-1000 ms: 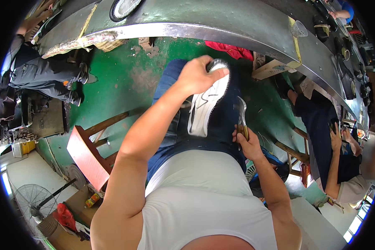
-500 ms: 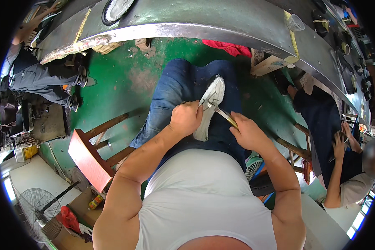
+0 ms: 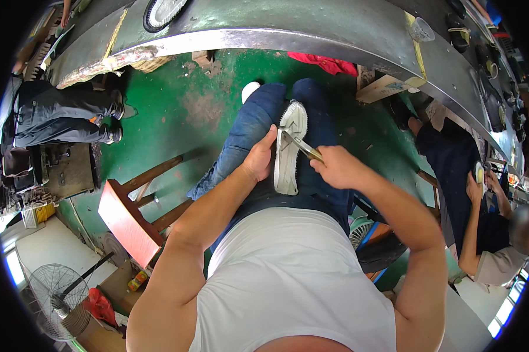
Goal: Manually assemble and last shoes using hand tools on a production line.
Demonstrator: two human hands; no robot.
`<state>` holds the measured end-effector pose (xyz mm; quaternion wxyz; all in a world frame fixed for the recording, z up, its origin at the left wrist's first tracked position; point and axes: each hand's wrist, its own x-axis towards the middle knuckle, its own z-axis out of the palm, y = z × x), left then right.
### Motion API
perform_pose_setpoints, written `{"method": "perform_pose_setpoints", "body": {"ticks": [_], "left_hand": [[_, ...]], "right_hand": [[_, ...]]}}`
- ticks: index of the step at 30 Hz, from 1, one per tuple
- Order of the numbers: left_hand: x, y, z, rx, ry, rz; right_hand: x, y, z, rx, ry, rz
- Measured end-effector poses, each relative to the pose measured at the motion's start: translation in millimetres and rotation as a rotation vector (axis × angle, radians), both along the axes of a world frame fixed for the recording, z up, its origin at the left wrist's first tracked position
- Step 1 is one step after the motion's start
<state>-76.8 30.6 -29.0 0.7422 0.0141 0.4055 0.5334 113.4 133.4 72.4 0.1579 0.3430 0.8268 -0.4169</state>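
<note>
A shoe [image 3: 285,170] lies on my lap with its pale, stitched-edged underside up and its toe pointing away from me. My left hand [image 3: 261,157] is closed on its left side, thumb reaching up along the edge; the fingers under the shoe are hidden. In my right hand [image 3: 336,168] is a pair of metal pincers [image 3: 300,145], gripped by the handles. Their head rests at the shoe's left edge, close to my left thumb.
A metal-edged workbench [image 3: 235,40] curves across the far side, bearing another sole [image 3: 164,12] and a clear cup [image 3: 422,30]. A red-topped wooden stool [image 3: 126,223] stands left, a wire fan [image 3: 56,290] lower left. People sit or stand at both sides.
The shoe has straightened and shifted slightly left on my lap. The pincers' head has moved left to its edge. My left hand has slid down a little, thumb now extended, and my knees have parted.
</note>
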Motion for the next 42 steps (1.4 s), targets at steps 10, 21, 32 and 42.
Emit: {"method": "perform_pose_setpoints", "body": {"ticks": [10, 21, 32, 42], "left_hand": [[9, 27, 14, -0.032, 0.301, -0.033], [19, 36, 47, -0.144, 0.613, -0.157], [-9, 39, 2, 0.028, 0.568, -0.392], [-24, 46, 15, -0.057, 0.317, -0.482]], "right_hand": [[13, -56, -68, -0.68, 0.233, -0.79], [63, 13, -19, -0.754, 0.129, -0.494], [12, 24, -30, -0.223, 0.094, -0.307], [47, -21, -5, 0.146, 0.19, 0.162]]}}
